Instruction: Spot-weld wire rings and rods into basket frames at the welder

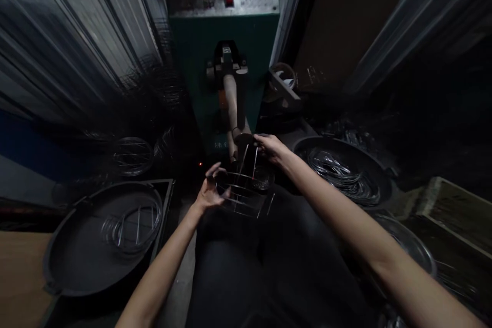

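Observation:
A round wire rack with straight cross wires is held between both hands in front of a green machine. My left hand grips the rack's left rim with curled fingers. My right hand pinches its upper right edge, close to the machine's copper-coloured arm. The rack's far edge lies under the arm's tip. The light is dim and fine detail is hard to read.
A dark round pan at the left holds a finished wire rack. Another pan at the right holds several loose wire rings. More wire racks are stacked at the back left. Corrugated sheets stand on both sides.

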{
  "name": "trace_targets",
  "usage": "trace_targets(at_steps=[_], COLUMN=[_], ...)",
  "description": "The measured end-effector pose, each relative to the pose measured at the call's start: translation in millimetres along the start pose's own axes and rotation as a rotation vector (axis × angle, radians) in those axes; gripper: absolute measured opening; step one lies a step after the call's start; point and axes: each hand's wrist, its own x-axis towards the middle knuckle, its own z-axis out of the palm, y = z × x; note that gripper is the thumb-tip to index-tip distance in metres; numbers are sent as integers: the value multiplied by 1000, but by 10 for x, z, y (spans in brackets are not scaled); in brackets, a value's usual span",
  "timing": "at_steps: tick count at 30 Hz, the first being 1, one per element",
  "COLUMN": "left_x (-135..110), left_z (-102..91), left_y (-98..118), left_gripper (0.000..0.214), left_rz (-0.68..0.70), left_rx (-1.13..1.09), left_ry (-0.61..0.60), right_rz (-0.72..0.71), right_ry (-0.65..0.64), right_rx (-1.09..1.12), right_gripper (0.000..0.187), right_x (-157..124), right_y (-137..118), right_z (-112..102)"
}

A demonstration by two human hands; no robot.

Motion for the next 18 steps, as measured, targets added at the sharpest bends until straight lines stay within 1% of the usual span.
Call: trace_targets(at_steps=[1, 2, 3, 4, 5, 6, 7, 8, 9, 10, 11, 12, 13, 15, 16, 17, 18], left_x=[-125, -263, -402, -530, -633, -700, -726, -709, -655, -575, -480, -384, -295, -161, -115, -75, -36], left_z=[53, 107, 151, 179, 183, 161, 113, 42, -46, -142, -240, -331, -406, -480, -467, -419, -337], left_y=[98, 224, 374, 538, 705, 861, 996, 1100, 1171, 1215, 1240, 1262, 1293, 1419, 1514, 1623, 1734], left_gripper=[79, 76, 75, 74, 73, 72, 71, 69, 69, 69, 67, 63, 56, 41, 37, 36, 36], left_rz=[33, 72, 122, 177, 246, 320, 377, 387, 332, 221, 77, -74, -221, -487, -613, -733, -836], left_rx=[15, 25, 30, 43, 54, 57, 56, 57, 73, 99, 117, 105, 49, -197, -357, -515, -659], left_ry=[-36, -98, -196, -319, -449, -551, -586, -534, -413, -255, -104, -22, -12, -122, -169, -191, -188], right_rz=[0, -12, -41, -84, -135, -189, -244, -303, -375, -457, -547, -633, -706, -776, -772, -746, -706], right_ry=[1, 2, 7, 12, 9, -15, -65, -139, -230, -319, -383, -416, -420, -374, -345, -322, -307], right_rx=[-69, -184, -342, -534, -739, -927, -1087, -1208, -1286, -1329, -1345, -1346, -1339, -1302, -1267, -1221, -1167], right_gripper=[15, 19, 23, 28, 32, 33, 33, 30, 27, 25, 24, 24, 25, 24, 24, 23, 22], right_x=[-104, -240, -406, -599, -811, -1033, -1253, -1459, -1638, -1779, -1874, -1917, -1907, -1743, -1601, -1434, -1252], right_y=[24, 70, 130, 195, 256, 302, 327, 328, 306, 266, 219, 176, 147, 161, 207, 276, 361], right_z=[-98, -200, -298, -387, -462, -521, -565, -599, -627, -654, -684, -716, -747, -793, -797, -783, -751])
